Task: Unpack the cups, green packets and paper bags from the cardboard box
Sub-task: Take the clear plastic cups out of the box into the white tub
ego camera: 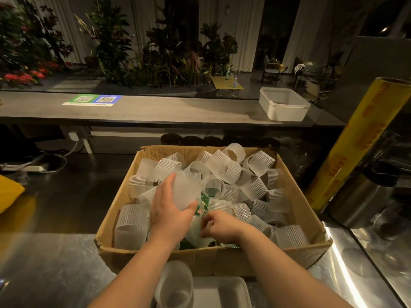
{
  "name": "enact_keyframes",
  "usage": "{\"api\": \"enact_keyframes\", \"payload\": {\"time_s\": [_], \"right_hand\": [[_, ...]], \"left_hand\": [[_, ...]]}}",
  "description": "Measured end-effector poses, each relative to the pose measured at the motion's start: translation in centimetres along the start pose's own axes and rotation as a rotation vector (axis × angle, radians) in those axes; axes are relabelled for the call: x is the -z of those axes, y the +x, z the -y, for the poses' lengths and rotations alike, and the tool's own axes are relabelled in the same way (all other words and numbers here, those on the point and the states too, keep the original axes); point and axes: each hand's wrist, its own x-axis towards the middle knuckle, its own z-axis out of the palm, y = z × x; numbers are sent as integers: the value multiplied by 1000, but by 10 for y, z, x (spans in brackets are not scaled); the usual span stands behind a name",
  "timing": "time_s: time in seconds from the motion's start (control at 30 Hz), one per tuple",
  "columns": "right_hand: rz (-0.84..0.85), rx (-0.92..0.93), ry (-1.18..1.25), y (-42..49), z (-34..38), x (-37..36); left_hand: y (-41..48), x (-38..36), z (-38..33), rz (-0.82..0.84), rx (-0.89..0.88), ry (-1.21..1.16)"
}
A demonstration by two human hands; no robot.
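An open cardboard box [307, 221] sits on the steel counter, filled with several frosted ribbed plastic cups [224, 167] lying in a heap. My left hand [169, 210] grips one smooth frosted cup [185, 192] near the middle of the box. Just to its right, my right hand [220, 226] reaches in with curled fingers around a blurred translucent cup [195, 230]. A green packet [203, 205] shows between the cups under my hands. No paper bags are visible.
In front of the box stand a stack of frosted cups [175, 285] and a white tray [222, 292]. A yellow film roll [353, 147] and a steel jug [364, 196] stand at right. A white tub [282, 105] sits on the far counter, a yellow object [9, 192] at left.
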Motion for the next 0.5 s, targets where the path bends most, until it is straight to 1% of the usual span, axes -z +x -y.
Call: {"api": "enact_keyframes", "payload": {"time_s": [0.07,0.13,0.2,0.27,0.4,0.5], "right_hand": [[-69,-6,379,-1,-2,7],[-199,-21,767,-1,-5,15],[-318,-38,1047,-3,-8,21],[-346,-21,1171,-6,-10,24],[-327,70,1248,-9,-12,28],[-322,63,1374,-11,-10,31]], "left_hand": [[0,1,1,-1,12,-10],[1,0,1,8,16,-21],[1,-1,1,31,17,-28],[0,-2,1,49,19,-26],[-1,-2,2,83,4,-17],[-2,-1,1,145,-41,25]]}}
